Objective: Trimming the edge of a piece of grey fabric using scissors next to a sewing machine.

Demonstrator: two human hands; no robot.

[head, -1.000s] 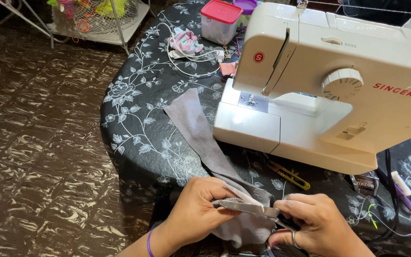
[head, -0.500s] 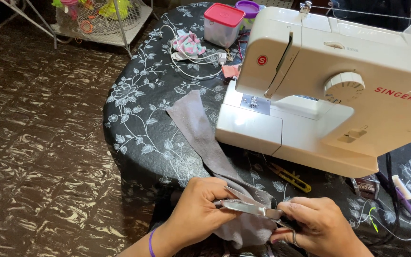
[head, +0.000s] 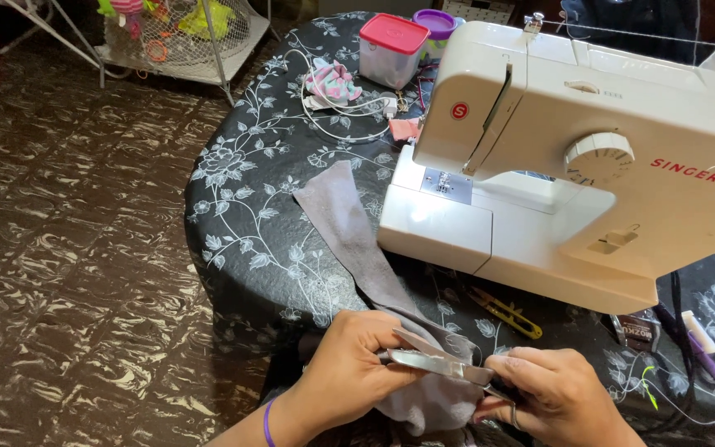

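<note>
At the near edge of the round table my left hand [head: 357,364] pinches the end of a long strip of grey fabric [head: 349,223]. The strip runs away from me toward the white sewing machine [head: 573,157]. My right hand [head: 552,397] grips metal scissors [head: 436,360], their blades lying across the fabric just beside my left fingers. The blades look nearly closed on the cloth.
The table wears a black floral cloth [head: 242,207]. Yellow thread snips [head: 506,310] lie in front of the machine. Behind it sit a red-lidded container [head: 391,45], a white cable [head: 333,112] and a small patterned cloth [head: 331,83]. A wire rack [head: 179,37] stands on the dark tiled floor.
Hands, scissors and fabric keep the same hold and place; only the camera view has shifted slightly.
</note>
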